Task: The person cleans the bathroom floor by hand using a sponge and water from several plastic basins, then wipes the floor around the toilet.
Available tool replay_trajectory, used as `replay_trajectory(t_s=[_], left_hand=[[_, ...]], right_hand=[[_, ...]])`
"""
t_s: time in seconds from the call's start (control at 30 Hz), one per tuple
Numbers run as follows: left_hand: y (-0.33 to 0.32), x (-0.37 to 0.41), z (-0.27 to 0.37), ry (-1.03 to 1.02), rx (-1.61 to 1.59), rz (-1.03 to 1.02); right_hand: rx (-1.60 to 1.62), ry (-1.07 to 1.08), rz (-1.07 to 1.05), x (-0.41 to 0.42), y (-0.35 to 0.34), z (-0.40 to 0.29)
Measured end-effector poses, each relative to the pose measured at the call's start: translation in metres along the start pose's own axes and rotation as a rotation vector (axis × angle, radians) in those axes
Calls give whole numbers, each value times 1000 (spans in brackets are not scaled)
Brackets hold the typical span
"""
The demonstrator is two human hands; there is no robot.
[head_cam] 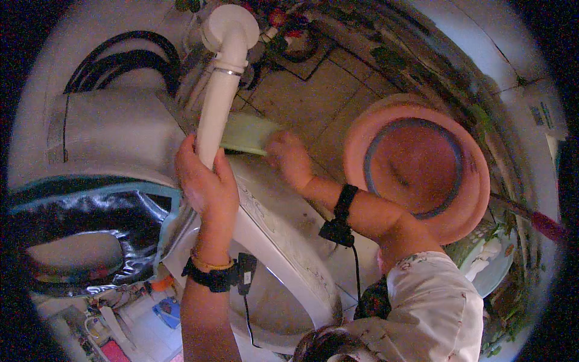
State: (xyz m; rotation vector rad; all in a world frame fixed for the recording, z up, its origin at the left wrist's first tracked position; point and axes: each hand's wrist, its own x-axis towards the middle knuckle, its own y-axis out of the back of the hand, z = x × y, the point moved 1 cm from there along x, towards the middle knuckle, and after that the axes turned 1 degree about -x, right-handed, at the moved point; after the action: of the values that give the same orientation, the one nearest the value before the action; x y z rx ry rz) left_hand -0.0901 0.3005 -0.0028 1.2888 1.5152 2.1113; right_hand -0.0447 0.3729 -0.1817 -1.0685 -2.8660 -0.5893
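Note:
My left hand [206,181] is wrapped around the lower end of a white plastic pipe [219,104]. A metal clamp joins the pipe to an elbow with a round white end [230,28]. My right hand [289,156] is blurred, its fingers curled at the right end of a pale green, rimmed object [246,131]; whether they grip it cannot be told. Below both hands lies a white ceramic basin [276,267] with a grey swirl pattern along its edge. Each wrist wears a black strap with a small cabled device.
A pink plastic tub [357,149] stands on the tiled floor [312,99] at right. Coiled black hose [131,50] lies upper left, near a shiny black bag [149,212] with teal trim. A pale green bowl [493,271] holds white items lower right.

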Motion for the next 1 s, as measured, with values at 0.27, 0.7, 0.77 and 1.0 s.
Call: replay_trajectory(t_s=[0.27,0.7,0.77,1.0], left_hand=[[-4,0,3,44,-16,-54],[-3,1,7,154,-37,-151],[1,3,6,130,-26,-148],[-4,-3,3,182,-78,-139]], right_hand=[[-132,149,120,69,15,-19],[-316,151,-166,161,-17,7],[-342,163,-190,176,-49,7],[31,73,-264,191,-78,7]])
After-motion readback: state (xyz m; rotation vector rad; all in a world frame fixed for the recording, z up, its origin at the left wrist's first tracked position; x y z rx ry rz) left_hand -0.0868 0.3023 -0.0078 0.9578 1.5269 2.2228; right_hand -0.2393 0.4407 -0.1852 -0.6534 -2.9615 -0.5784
